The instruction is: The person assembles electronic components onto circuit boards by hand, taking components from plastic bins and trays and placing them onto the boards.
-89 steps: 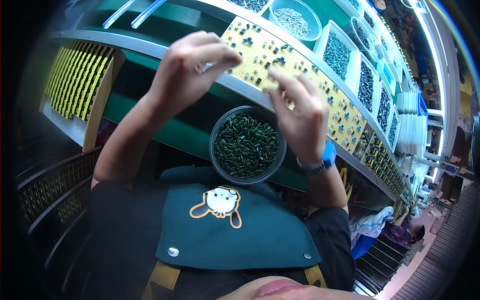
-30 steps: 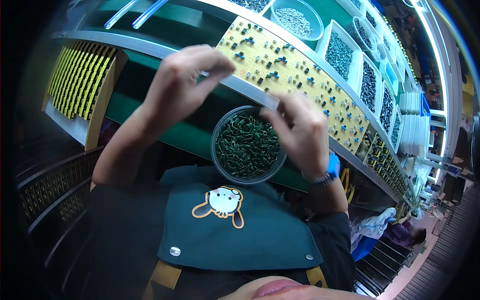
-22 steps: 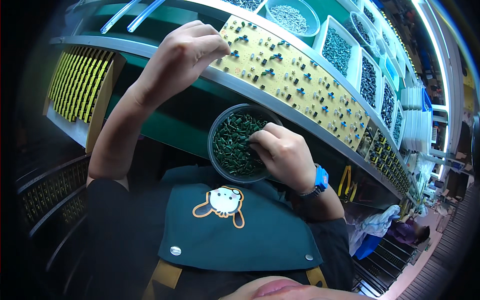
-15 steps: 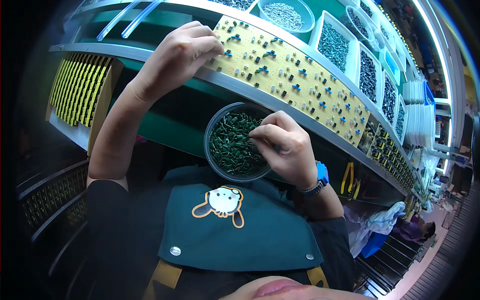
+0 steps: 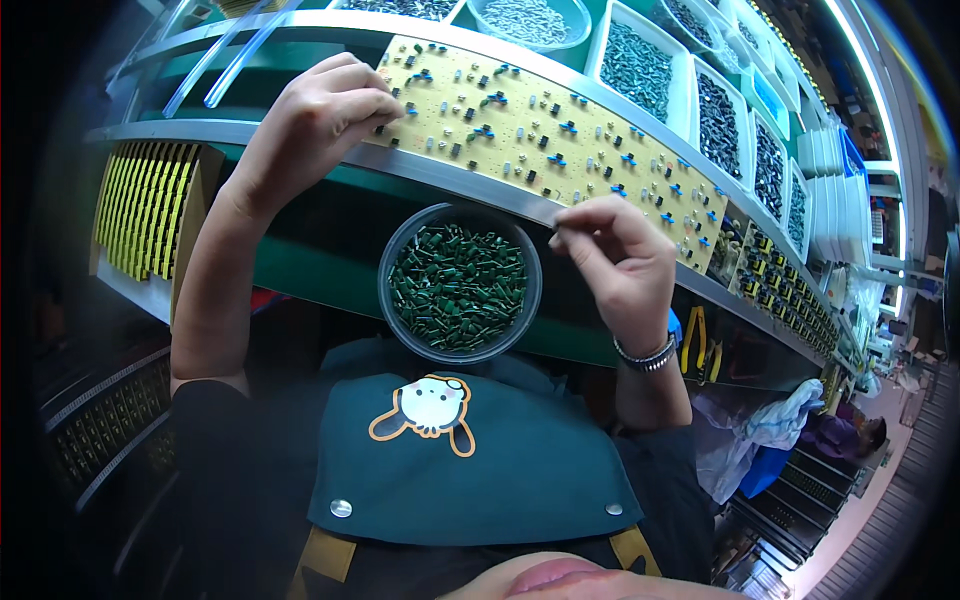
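Near the desk's [image 5: 455, 183] front edge, the right hand [image 5: 632, 255] apparently pinches a small dark part [image 5: 556, 240], droppable should fingers slacken; the left hand's [image 5: 320, 115] fingertips press together.

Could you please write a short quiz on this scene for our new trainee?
1. Multiple choice: what fills the round tub in front of the apron?
A) silver pins
B) green components
C) yellow blocks
2. True or false: the left hand is reaching into the round tub.
3. Fill in the blank: the yellow-handled tool is nearer the person's ____ hand.

Key:
1. B, green components.
2. False; it is at the left end of the yellow board.
3. Right; the right hand is the nearer one.
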The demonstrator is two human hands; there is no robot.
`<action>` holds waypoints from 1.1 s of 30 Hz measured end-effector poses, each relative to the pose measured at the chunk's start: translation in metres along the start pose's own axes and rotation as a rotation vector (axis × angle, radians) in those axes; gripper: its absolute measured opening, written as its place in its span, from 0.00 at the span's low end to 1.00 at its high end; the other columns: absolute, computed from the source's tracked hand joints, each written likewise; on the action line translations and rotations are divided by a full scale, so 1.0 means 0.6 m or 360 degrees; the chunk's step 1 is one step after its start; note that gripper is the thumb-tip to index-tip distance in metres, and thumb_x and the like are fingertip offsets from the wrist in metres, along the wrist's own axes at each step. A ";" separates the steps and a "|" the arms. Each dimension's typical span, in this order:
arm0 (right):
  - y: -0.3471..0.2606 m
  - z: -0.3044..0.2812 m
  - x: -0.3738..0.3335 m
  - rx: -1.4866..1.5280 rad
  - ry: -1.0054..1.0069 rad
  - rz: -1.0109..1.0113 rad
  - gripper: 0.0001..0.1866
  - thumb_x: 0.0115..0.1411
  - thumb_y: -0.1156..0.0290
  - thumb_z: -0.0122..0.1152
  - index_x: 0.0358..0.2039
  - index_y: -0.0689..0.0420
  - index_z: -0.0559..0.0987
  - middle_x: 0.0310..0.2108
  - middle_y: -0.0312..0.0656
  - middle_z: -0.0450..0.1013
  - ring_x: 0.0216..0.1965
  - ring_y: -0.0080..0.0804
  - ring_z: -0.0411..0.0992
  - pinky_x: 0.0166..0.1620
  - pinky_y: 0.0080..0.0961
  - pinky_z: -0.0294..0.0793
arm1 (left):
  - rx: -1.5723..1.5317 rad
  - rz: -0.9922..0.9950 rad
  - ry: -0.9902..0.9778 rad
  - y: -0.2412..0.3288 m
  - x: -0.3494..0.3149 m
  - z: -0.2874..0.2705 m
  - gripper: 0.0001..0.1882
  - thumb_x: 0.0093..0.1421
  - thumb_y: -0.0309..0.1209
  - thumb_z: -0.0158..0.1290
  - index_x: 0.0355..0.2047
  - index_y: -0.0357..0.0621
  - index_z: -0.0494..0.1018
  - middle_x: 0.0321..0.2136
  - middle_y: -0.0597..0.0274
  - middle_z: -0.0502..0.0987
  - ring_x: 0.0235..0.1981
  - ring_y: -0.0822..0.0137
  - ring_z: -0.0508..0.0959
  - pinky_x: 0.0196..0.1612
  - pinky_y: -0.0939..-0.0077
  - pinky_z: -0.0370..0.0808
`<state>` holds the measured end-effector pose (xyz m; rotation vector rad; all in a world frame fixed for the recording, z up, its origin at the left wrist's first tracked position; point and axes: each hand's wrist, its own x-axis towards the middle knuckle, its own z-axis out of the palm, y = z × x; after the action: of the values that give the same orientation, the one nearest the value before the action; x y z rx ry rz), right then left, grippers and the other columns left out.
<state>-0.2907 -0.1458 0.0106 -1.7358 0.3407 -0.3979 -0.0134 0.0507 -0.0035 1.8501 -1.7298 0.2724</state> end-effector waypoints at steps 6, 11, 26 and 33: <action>0.018 -0.058 0.031 -0.0468 0.0370 -0.0248 0.10 0.63 0.88 0.62 0.44 0.67 0.82 0.36 0.42 0.82 0.34 0.25 0.81 0.42 0.15 0.80 | 0.0064 -0.0058 0.0036 0.024 -0.003 0.010 0.08 0.55 0.16 0.63 0.35 0.36 0.84 0.34 0.61 0.81 0.35 0.66 0.76 0.39 0.75 0.77; 0.021 -0.083 0.044 -0.0391 0.0454 -0.0237 0.10 0.63 0.87 0.62 0.45 0.67 0.83 0.36 0.43 0.82 0.35 0.25 0.81 0.42 0.15 0.80 | -0.0056 -0.0109 0.0025 0.009 -0.006 0.004 0.09 0.54 0.15 0.63 0.36 0.36 0.84 0.34 0.60 0.81 0.34 0.66 0.76 0.38 0.75 0.77; 0.056 -0.111 0.120 -0.1220 0.0495 -0.0608 0.08 0.58 0.87 0.64 0.37 0.65 0.86 0.36 0.38 0.80 0.30 0.27 0.74 0.36 0.20 0.75 | -0.0254 0.0191 -0.0809 0.183 -0.021 0.048 0.09 0.51 0.22 0.62 0.34 0.41 0.78 0.33 0.60 0.77 0.33 0.61 0.77 0.39 0.68 0.77; 0.067 -0.104 0.128 -0.1259 0.0452 -0.0750 0.07 0.57 0.87 0.64 0.35 0.65 0.85 0.36 0.40 0.80 0.30 0.30 0.74 0.35 0.23 0.74 | -0.0367 0.0083 -0.0574 0.188 -0.029 0.060 0.05 0.54 0.23 0.61 0.31 0.41 0.76 0.33 0.60 0.76 0.32 0.62 0.75 0.39 0.69 0.76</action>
<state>-0.2501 -0.2423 -0.0119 -2.5506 0.3077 -0.9489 -0.1330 0.0474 -0.0108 1.7628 -1.9536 -0.2486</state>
